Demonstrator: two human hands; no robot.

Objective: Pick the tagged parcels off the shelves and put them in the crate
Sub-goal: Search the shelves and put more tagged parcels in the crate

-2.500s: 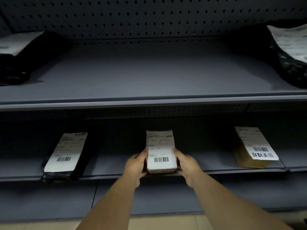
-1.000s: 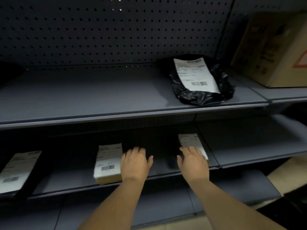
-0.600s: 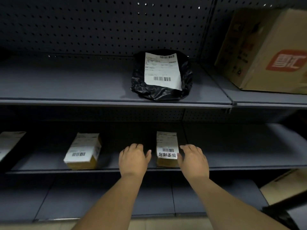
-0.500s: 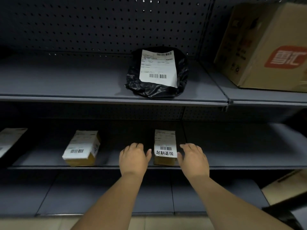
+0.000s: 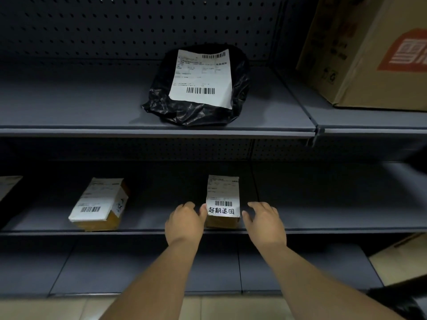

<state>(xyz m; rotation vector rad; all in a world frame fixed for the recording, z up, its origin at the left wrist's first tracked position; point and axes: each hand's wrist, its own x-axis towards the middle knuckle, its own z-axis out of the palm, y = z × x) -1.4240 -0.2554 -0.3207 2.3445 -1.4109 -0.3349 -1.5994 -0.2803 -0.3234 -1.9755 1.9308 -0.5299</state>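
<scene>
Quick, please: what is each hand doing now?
Left hand: open, thumb touching the handwritten-tag parcel.
Right hand: open, beside it, holding nothing.

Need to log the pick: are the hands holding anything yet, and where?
Nothing is held yet. The left hand has its thumb against the left side of the small tagged parcel on the middle shelf; the right hand is open just beside its right side.
</scene>
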